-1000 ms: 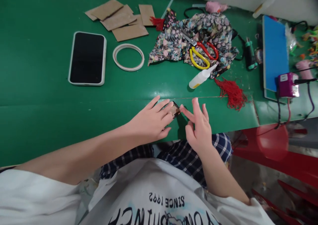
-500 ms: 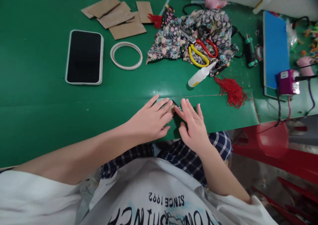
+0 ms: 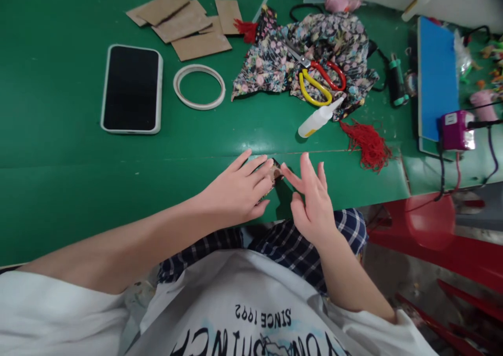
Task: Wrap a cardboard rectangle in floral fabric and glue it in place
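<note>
My left hand [image 3: 238,191] lies flat on the green table [image 3: 70,178] near its front edge, fingers pressing down a small fabric-covered piece [image 3: 276,171] that is mostly hidden under them. My right hand [image 3: 312,204] hovers just to the right, fingers spread, its index fingertip touching the exposed corner of that piece. Nothing is gripped in the right hand.
Farther back lie a phone [image 3: 131,89], a tape ring [image 3: 199,86], cardboard pieces [image 3: 188,23], floral fabric [image 3: 275,62] with yellow-and-red scissors [image 3: 316,83], a glue bottle [image 3: 319,119] and a red tassel [image 3: 367,145]. A blue board [image 3: 437,78] and purple device [image 3: 455,130] sit at right.
My right hand pressed down beside the small piece half a second ago, then lifted and spread its fingers again. My left hand has stayed in place.
</note>
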The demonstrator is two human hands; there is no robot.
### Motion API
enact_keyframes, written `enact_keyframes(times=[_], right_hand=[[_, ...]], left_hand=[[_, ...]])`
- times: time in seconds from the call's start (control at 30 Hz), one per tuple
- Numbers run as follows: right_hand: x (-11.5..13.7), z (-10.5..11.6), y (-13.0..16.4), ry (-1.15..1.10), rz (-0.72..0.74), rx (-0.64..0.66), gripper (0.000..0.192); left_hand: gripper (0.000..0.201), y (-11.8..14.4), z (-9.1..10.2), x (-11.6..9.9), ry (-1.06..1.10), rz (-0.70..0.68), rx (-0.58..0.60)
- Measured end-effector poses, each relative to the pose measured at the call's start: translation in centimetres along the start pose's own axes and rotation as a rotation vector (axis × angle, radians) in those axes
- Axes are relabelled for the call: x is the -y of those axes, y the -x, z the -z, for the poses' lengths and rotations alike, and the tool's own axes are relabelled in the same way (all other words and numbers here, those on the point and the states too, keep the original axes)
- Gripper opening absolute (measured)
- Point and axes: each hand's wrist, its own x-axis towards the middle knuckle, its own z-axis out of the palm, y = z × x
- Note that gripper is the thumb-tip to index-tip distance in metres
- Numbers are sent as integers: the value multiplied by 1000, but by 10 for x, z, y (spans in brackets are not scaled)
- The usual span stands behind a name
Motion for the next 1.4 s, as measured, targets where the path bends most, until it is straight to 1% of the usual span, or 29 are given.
enact_keyframes(times=[0.1, 0.2, 0.3, 0.4, 0.5, 0.53, 0.67, 0.77, 0.9, 1.0, 1.1, 1.23, 1.3, 1.4], right_hand=[[0, -1, -1, 17, 31, 16, 80], [1, 1, -2, 22, 20, 5, 80], [1, 2, -3, 31, 35, 38, 79], [0, 1, -3, 22, 11, 26, 80], [0, 3, -3, 12, 18, 51, 81], [0, 5, -3, -2, 18, 46, 81], [0, 14, -5, -91, -24, -59, 82], [2, 17, -8, -146, -22, -45, 82], [5, 11, -13, -209, -42, -16, 81], [7, 4, -15, -154, -42, 47, 81], [9, -2, -14, -21, 14, 75, 81], [14, -4, -15, 143, 111, 112, 74], [18, -2, -19, 183, 144, 133, 68], [21, 2, -26, 201, 197, 168, 62]], left_hand=[[35, 0, 0, 0, -3, 0, 1], [37, 0, 0, 0, -7, 1, 2], [36, 0, 0, 1, -9, 3, 14], [37, 0, 1, 1, -13, 2, 14], [38, 0, 2, 2, -17, 3, 16], [38, 0, 2, 2, -18, 2, 17], [39, 1, 4, -1, -33, 12, -1], [40, 2, 6, -8, -64, 87, -27], [43, 4, 9, -26, -83, 280, -84], [43, 3, 9, -40, -63, 427, -155], [43, 4, 6, -50, -30, 498, -208], [43, 9, 1, -53, -1, 478, -198], [46, 10, 0, -52, -23, 444, -184], [48, 8, -1, -50, -100, 378, -195]])
